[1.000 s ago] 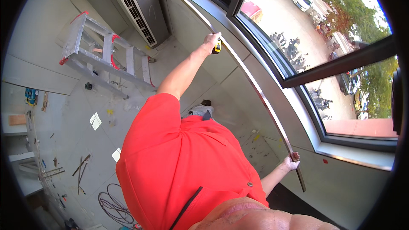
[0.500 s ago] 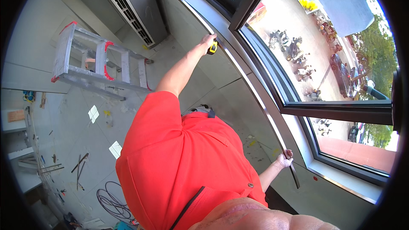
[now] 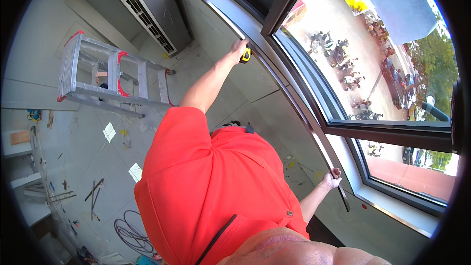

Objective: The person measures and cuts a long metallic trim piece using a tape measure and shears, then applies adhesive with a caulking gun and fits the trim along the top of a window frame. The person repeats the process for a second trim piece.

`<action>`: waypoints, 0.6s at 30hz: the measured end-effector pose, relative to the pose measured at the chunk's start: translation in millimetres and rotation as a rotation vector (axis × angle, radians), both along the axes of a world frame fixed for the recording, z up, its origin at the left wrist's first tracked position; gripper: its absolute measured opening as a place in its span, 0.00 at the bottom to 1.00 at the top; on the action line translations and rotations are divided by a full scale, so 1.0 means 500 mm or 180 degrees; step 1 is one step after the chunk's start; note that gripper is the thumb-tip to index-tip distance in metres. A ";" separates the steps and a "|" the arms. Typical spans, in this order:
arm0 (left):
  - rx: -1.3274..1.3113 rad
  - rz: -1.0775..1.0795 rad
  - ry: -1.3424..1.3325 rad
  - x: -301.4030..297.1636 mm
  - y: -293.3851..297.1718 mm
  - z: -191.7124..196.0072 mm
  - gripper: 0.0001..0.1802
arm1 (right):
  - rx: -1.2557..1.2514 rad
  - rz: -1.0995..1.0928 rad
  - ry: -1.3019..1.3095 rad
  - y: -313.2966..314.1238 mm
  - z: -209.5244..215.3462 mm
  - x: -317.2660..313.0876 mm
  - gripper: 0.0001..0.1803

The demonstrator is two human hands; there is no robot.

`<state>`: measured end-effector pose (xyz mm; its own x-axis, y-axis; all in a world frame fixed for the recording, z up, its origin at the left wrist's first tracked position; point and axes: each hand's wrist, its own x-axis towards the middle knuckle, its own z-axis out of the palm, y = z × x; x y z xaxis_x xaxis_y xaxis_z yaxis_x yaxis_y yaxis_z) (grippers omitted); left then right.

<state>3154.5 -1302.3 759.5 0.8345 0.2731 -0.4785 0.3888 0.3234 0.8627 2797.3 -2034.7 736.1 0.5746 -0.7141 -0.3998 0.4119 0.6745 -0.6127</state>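
A long, thin metal strip [image 3: 321, 143] runs beside the window sill, its near end sticking out past my right hand. My right hand [image 3: 333, 178] is closed around the strip near that end. Farther off, at the end of my outstretched left arm, my left hand [image 3: 239, 48] is closed on a yellow and black tape measure [image 3: 246, 54]. The same hand lies against the strip, and its fingers are partly hidden. Next to the strip is the pale window sill [image 3: 255, 28], with dark window frames [image 3: 314, 95] beyond it.
On the left an aluminium stepladder [image 3: 117, 76] with red corners stands on the tiled floor. A coiled cable [image 3: 131, 230] and thin dark sticks [image 3: 93, 196] lie there too. A grey unit with a vent [image 3: 149, 22] is at the far wall. The window sash [image 3: 387, 126] stands open.
My right hand has shifted slightly to the right, and the strip's near end has moved with it toward the sill. My left hand stays almost in place with the tape measure.
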 end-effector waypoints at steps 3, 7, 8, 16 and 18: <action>-0.0085 -0.0011 0.0008 0.007 0.001 0.003 0.22 | 0.0124 0.0010 -0.0133 -0.003 -0.004 0.010 0.41; -0.0220 -0.0084 -0.0024 0.019 0.013 -0.002 0.22 | 0.0100 0.0029 -0.0216 -0.002 -0.014 0.019 0.41; -0.0202 -0.0110 -0.0018 0.020 0.014 -0.004 0.22 | 0.0040 0.0044 -0.0165 -0.002 -0.016 0.021 0.41; -0.0089 -0.0209 0.0111 0.063 0.033 -0.083 0.22 | -0.0132 0.0182 -0.0232 0.033 -0.022 0.037 0.43; -0.0220 -0.0107 0.0114 0.121 0.038 -0.104 0.20 | -0.0154 0.0590 -0.0588 -0.010 -0.028 0.053 0.38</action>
